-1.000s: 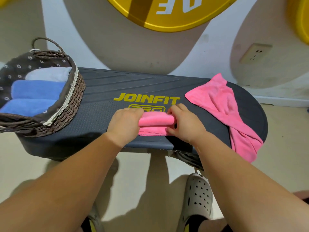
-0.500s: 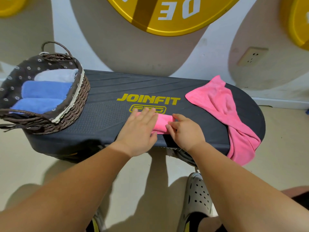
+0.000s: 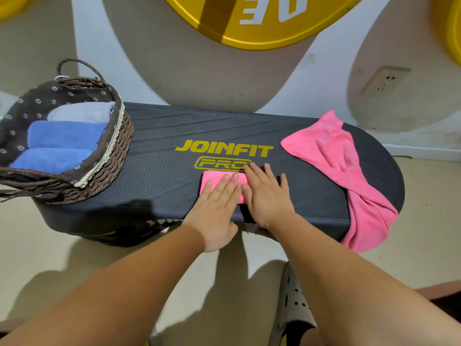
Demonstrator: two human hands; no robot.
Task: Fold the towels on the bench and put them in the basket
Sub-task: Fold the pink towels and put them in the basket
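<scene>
- The folded pink towel (image 3: 214,178) lies as a small flat block on the dark tabletop (image 3: 162,176), near the front edge, just below the yellow "JOINFIT PRO" lettering
- The left hand (image 3: 217,208) lies palm down on the towel; its fingers (image 3: 225,186) are straight and held close together, flat on the pink cloth
- The right hand (image 3: 267,198) lies palm down just beside the left, over the towel's right end; its fingers (image 3: 257,173) are straight and slightly spread, with the tips reaching past the cloth onto the lettering
- Neither hand curls round or pinches the towel, and the two hands touch side by side near the knuckles
- A loose pink towel (image 3: 344,166) sprawls unfolded at the right end of the tabletop, well apart from the hands, twisted in the middle, with its lower part hanging over the front edge
- The woven brown basket (image 3: 107,171) with a dotted cloth lining stands on the left end of the tabletop
- In the basket two blue towels (image 3: 64,136) lie rolled or folded side by side, with a grey towel (image 3: 82,113) behind them
- On the wall behind there is a large yellow disc (image 3: 262,26) with white letters and a wall socket (image 3: 384,81) to the right
- A perforated grey shoe (image 3: 294,300) shows on the floor under the right forearm
</scene>
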